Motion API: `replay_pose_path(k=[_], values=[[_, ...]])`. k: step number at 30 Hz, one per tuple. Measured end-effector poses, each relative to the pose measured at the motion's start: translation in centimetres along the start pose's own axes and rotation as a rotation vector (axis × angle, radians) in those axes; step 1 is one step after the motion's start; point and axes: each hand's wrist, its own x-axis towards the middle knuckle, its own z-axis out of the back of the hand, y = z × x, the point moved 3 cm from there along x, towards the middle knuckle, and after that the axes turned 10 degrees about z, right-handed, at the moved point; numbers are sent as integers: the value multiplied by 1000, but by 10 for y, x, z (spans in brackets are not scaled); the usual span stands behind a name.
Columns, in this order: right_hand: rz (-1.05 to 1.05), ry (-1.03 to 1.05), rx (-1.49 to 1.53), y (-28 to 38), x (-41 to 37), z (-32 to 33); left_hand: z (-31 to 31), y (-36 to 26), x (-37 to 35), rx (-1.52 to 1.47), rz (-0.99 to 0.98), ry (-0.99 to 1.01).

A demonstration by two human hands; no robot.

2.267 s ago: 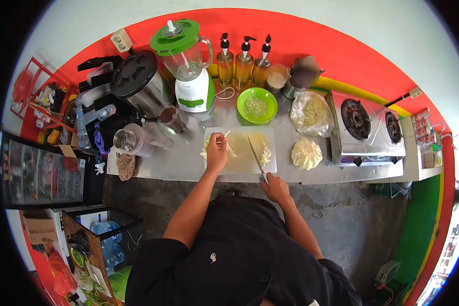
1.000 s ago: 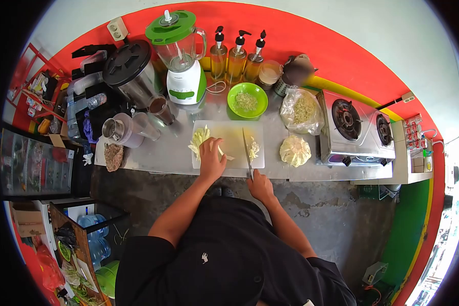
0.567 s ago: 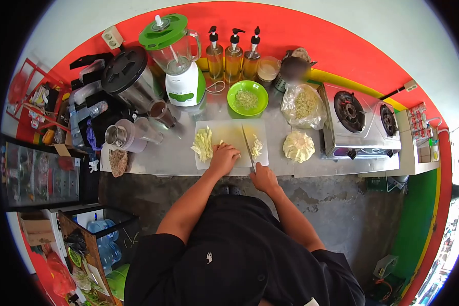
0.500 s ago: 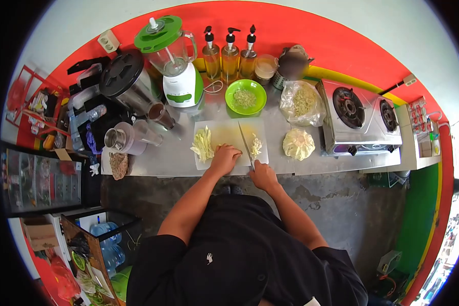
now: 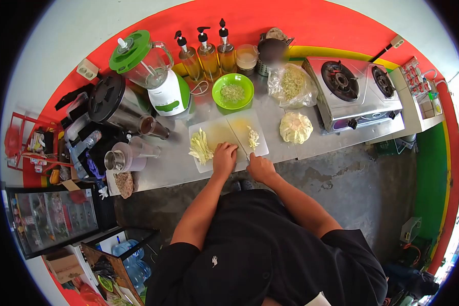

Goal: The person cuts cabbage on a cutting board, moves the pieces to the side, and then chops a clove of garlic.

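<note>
My right hand (image 5: 260, 167) is closed round the handle of a kitchen knife (image 5: 236, 133), whose long blade slants across the white cutting board (image 5: 218, 127). Just left of the blade, my left hand (image 5: 225, 159) rests on the board with its fingers curled and held together. Whatever lies under those fingers is hidden. Pale yellow-green cabbage leaves (image 5: 201, 147) are piled at the board's left side. To the right of the knife sits a small heap of cut cabbage pieces (image 5: 253, 137). A green bowl (image 5: 218, 101) behind the board contains shredded cabbage (image 5: 232, 94).
Right of the board are a cabbage head (image 5: 296, 128), a plastic bag of shreds (image 5: 292, 84) and a two-burner gas stove (image 5: 359, 97). Pump bottles (image 5: 207, 60) and a blender (image 5: 167, 95) stand behind. Plastic jars (image 5: 125, 156) occupy the steel counter's (image 5: 173, 166) left end.
My view has tilted, so the counter now slopes up to the right. Both hands stay at the board, the right one still gripping the knife and the left still beside the blade.
</note>
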Motion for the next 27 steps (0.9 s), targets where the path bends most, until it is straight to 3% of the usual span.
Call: replay_pose_path(k=[13, 27], values=[[-70, 78, -49, 20, 9, -4, 0, -2, 3, -43, 67, 104], [-86, 75, -78, 26, 14, -5, 2, -6, 3, 13, 71, 89]])
